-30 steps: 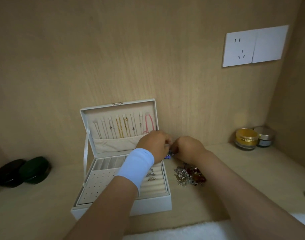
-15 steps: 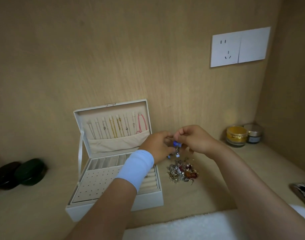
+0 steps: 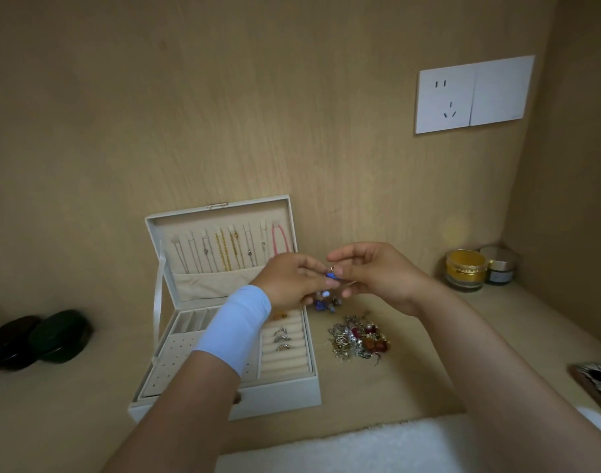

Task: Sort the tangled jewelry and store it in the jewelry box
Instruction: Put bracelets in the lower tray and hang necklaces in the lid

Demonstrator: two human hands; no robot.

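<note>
Left hand [image 3: 292,279]: raised above the back right corner of the jewelry box [image 3: 224,401]; fingertips pinched on the blue beaded piece [image 3: 331,275]. A pale blue wristband [image 3: 236,327] sits on the wrist.
Right hand [image 3: 377,273]: facing the left hand, thumb and forefinger nipped on the same piece at its small gold ring — the remaining fingers loosely curled.
Blue beaded piece: held between both hands, clear of the shelf; more blue beads [image 3: 323,303] show just under the hands, and whether they hang from it or lie on the shelf cannot be told.
Tangled pile [image 3: 359,337]: silver, pearl and red items heaped on the wooden shelf [image 3: 428,370], just right of the box, untouched by either hand.
Jewelry box: open, its lid upright against the wall; chains [image 3: 224,249] hang in the lid, several rings [image 3: 282,337] sit in the padded rolls, and most of the perforated earring panel is hidden by the left forearm.
Handling, as judged: the piece looks very light, limp at its links and easily snagged — hooks and fine wires would bend under a sharp pull. Best taken at the ring or a bead, not by the thin wire.
Stage, as judged: separating one item; most of the pile is not yet sorted.
</note>
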